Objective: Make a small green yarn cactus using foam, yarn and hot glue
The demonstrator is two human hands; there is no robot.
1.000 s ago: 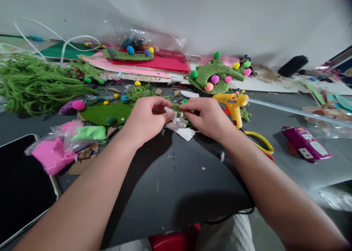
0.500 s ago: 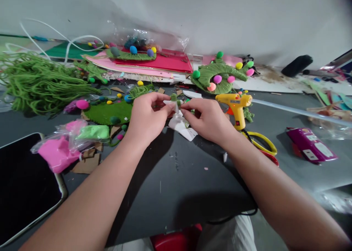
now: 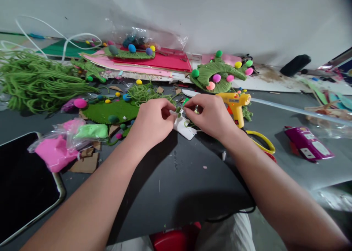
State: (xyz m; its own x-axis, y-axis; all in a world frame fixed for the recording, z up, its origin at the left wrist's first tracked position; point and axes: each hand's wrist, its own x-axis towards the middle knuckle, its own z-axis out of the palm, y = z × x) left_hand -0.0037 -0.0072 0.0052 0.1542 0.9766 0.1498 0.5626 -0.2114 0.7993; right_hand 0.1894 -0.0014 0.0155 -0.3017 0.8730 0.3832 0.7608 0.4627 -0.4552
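Near the middle of the dark table, my left hand point(image 3: 157, 119) pinches a small white piece partly wrapped in green yarn point(image 3: 178, 110). My right hand point(image 3: 209, 115) is closed at its right side, fingertips together; what they grip is too small to make out. Below the fingertips lie white paper scraps point(image 3: 187, 129). A yellow glue gun point(image 3: 237, 108) stands just right of my right hand, with yellow-handled scissors point(image 3: 261, 141) below it. Left of my left hand is a green felt piece point(image 3: 107, 111) with small pompoms. Loose green yarn point(image 3: 144, 94) lies behind my left hand.
A large green yarn bundle point(image 3: 41, 80) and bagged pink clay point(image 3: 55, 152) are at the left, above a tablet point(image 3: 24, 185). Yarn-wrapped shapes with pompoms point(image 3: 220, 73) stand at the back. A purple packet point(image 3: 309, 144) lies at the right.
Both hands have shifted slightly right, and their grip on the small piece has changed. The piece is turned and more hidden by the fingers. The view has shifted slightly.
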